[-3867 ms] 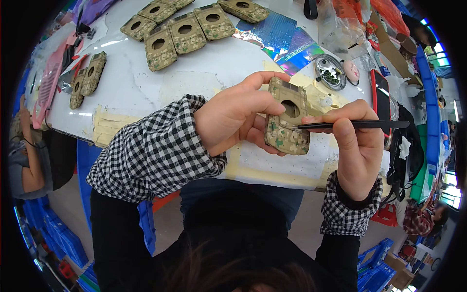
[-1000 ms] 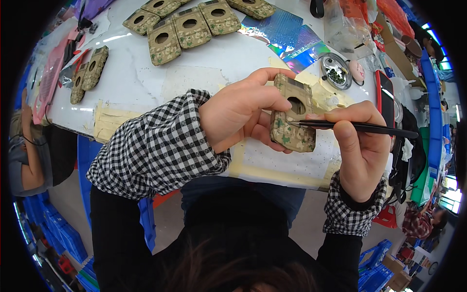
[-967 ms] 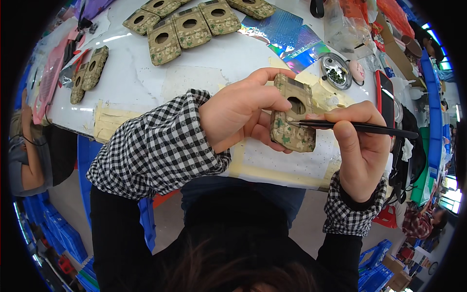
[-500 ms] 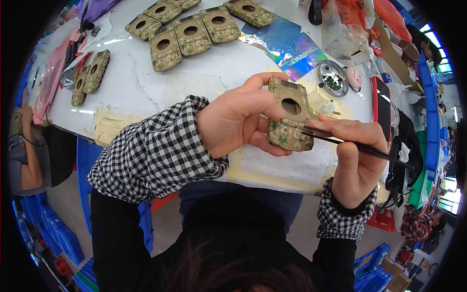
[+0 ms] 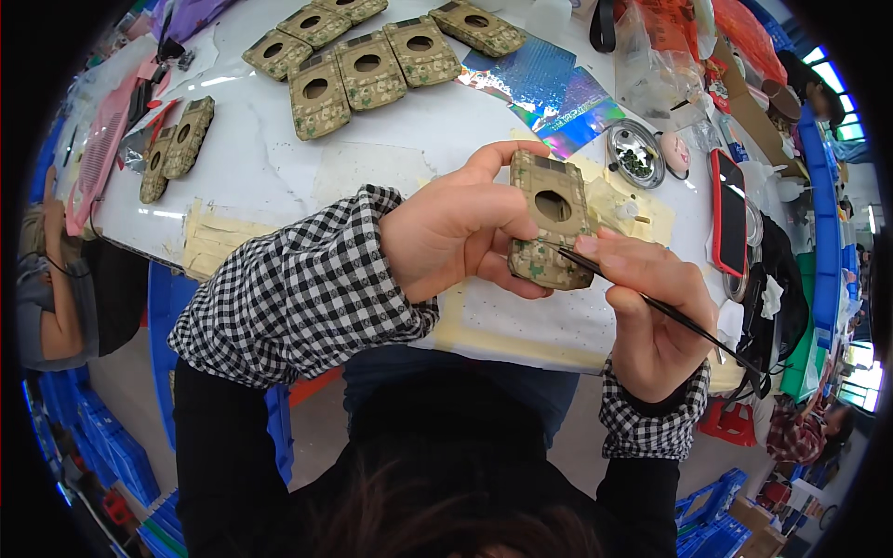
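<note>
My left hand (image 5: 456, 219) grips a camouflage-patterned model tank hull (image 5: 541, 268) by its sides, fingers wrapped round it. The hull has a round hole in its top, with a dark grid panel beyond the hole. Between my right thumb and fingers is a pair of black tweezers (image 5: 730, 353); that right hand (image 5: 656, 298) is closed beside the hull. The tweezer tips rest at or just over the hull's near end, below the hole. Whether they pinch a small part is too fine to tell.
Several similar hulls (image 5: 370, 79) lie at the back of the table, two more (image 5: 186, 139) at the left. Right of my hands are a round dish (image 5: 611, 156) of tiny dark green parts and a red-cased phone (image 5: 730, 209). Shiny holographic sheets (image 5: 535, 74) lie beyond.
My right hand has shifted left, bringing the tweezer tips further in over the hull's near end. The tweezers now slant more steeply. My left hand and the hull have barely moved.
</note>
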{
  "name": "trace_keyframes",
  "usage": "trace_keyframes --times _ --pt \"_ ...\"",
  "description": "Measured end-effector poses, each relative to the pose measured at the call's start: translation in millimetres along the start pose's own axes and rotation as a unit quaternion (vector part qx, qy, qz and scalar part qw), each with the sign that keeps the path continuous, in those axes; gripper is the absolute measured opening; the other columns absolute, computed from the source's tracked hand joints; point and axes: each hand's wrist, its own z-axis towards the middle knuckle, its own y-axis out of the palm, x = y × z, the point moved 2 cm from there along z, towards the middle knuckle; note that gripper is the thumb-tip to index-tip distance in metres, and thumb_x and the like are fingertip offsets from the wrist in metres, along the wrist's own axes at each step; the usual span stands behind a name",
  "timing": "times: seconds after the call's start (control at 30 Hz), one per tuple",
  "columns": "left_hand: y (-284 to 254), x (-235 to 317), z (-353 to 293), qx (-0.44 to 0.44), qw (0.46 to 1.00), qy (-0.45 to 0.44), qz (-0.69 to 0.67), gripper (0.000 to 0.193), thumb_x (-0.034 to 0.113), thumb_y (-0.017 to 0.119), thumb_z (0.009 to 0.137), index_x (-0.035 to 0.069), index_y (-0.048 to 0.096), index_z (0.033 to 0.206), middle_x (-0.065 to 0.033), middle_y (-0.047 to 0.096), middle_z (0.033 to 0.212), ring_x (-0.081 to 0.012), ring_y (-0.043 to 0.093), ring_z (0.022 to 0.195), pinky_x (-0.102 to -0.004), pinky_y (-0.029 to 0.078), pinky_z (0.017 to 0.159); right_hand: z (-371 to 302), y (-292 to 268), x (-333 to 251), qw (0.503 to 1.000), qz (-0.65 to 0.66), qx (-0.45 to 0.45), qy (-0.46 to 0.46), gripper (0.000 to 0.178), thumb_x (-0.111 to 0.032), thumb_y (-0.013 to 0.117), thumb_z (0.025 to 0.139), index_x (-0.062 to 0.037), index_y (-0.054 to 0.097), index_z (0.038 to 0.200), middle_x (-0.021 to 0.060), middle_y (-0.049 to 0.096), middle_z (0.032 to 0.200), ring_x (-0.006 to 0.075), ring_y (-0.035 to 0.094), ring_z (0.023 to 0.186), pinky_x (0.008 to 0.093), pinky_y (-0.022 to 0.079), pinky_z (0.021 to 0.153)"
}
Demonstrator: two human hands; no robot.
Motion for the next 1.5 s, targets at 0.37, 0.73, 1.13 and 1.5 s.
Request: trace_keyframes --times 0.37,0.73,1.13,1.5 --pt "-1.6 0.2 1.0 -0.002 1.000 0.001 0.005 0.070 0.010 0.049 0.083 0.011 0.014 0.143 -0.0146 0.048 0.126 -0.0257 0.064 0.089 -0.0379 0.056 0.074 2.9 -0.2 -1.2 0.999 -0.028 -0.020 -0.013 0.019 -0.004 0.071 0.078 0.0017 0.063 0.094 0.0140 0.068 0.089 0.0291 0.067 0.088 0.0425 0.053 0.085" --pt "-2.9 -0.8 1.7 -0.010 1.000 0.002 0.014 0.070 0.010 0.050 0.082 0.011 0.015 0.143 -0.0146 0.047 0.127 -0.0247 0.063 0.092 -0.0378 0.055 0.074 -0.2 0.3 -0.4 1.000 -0.010 0.005 -0.005 0.018 -0.004 0.071 0.079 0.0016 0.062 0.093 0.0139 0.068 0.089 0.0296 0.067 0.088 0.0431 0.053 0.085" --pt "1.9 0.7 0.6 0.010 0.999 0.007 0.042 0.072 0.007 0.048 0.078 0.010 0.017 0.143 -0.0147 0.049 0.125 -0.0242 0.062 0.092 -0.0376 0.055 0.072 -5.4 -0.4 0.6 0.998 0.047 0.033 0.028 0.016 -0.005 0.066 0.084 0.0035 0.059 0.095 0.0149 0.067 0.091 0.0269 0.067 0.090 0.0444 0.052 0.089" --pt "2.0 -0.5 1.5 -0.001 0.999 0.016 0.038 0.073 0.008 0.050 0.077 0.009 0.018 0.143 -0.0169 0.050 0.123 -0.0265 0.061 0.091 -0.0369 0.053 0.070 -5.8 -0.6 0.5 0.998 0.047 0.038 0.022 0.017 -0.006 0.067 0.084 0.0039 0.059 0.096 0.0149 0.067 0.090 0.0276 0.067 0.090 0.0439 0.052 0.088"
